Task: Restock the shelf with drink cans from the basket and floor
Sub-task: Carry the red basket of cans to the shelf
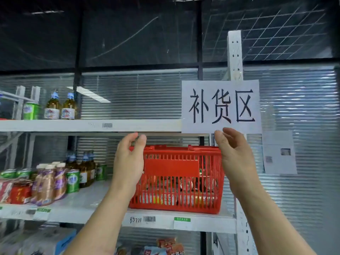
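Red basket (pixel 176 179) on the middle shelf (pixel 88 203), between two raised hands.
Left hand (pixel 128 162) and right hand (pixel 237 161) hang loosely curled, empty; cans (pixel 195 186) inside blur behind slats.

White paper sign (pixel 221 106) taped to the shelf upright read "补货区" in black handwritten characters. Front edge of the middle shelf (pixel 110 217) had handwritten "B5721" or similar, last digit unclear, beside a barcode sticker (pixel 149 219). A 2nd barcode (pixel 107 125) sat on the upper shelf edge. Green price tag, can and bottle labels: too blurred to read.
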